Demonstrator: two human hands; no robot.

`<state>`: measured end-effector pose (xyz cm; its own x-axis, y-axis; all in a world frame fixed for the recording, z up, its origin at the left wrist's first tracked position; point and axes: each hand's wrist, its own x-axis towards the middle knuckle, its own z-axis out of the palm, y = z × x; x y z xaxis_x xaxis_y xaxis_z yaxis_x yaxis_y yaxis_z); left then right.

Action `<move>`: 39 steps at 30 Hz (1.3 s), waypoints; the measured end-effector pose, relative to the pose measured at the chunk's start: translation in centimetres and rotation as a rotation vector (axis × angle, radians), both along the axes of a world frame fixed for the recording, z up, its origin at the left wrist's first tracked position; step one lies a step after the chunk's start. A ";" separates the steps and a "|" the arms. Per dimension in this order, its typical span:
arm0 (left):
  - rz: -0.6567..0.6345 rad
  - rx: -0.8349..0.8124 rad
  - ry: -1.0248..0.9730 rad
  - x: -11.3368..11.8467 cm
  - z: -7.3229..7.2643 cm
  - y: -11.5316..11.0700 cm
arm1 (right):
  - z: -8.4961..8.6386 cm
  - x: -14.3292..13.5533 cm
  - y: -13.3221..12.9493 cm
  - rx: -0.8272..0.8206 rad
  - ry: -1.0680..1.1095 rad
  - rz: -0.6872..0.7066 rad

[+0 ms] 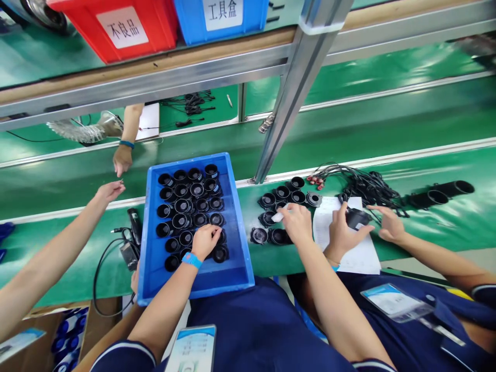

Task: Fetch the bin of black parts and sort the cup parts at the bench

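Observation:
A blue tray holds several rows of round black cups. My left hand, with a blue wristband, is over the tray's lower right part; its fingers are pinched together above the cups, and what they hold, if anything, is hidden. To the right of the tray, my right hand grips a small white piece between thumb and fingers. It is over a group of black cups standing on the green table. A flatter black ring-like part lies near the front of that group.
At right, a co-worker's hands hold a black cylinder over white paper; black cables and black tubes lie beyond. Other people's arms reach in at left. A metal post rises behind. Red and blue bins sit above.

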<state>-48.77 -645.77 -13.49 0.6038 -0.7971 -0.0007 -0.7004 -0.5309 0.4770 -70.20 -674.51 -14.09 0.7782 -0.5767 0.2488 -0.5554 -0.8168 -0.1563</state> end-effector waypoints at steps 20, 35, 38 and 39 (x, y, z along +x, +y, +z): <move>-0.009 0.026 -0.012 0.0 0.7 -0.4 | -3.0 -0.7 -2.3 0.463 -0.003 -0.107; 0.004 0.004 0.026 0.1 0.1 -0.3 | 0.6 -5.6 -2.0 0.605 -0.332 -0.088; 0.005 0.008 0.022 0.1 0.2 -0.2 | 1.6 -6.3 -0.3 0.451 -0.408 -0.031; 0.006 0.009 0.020 0.1 0.3 -0.2 | 2.0 -6.7 0.2 0.380 -0.437 0.015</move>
<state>-48.65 -645.95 -13.24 0.6087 -0.7931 -0.0201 -0.6875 -0.5400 0.4856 -76.90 -674.31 -12.14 0.6584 -0.6783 0.3263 -0.3627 -0.6658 -0.6520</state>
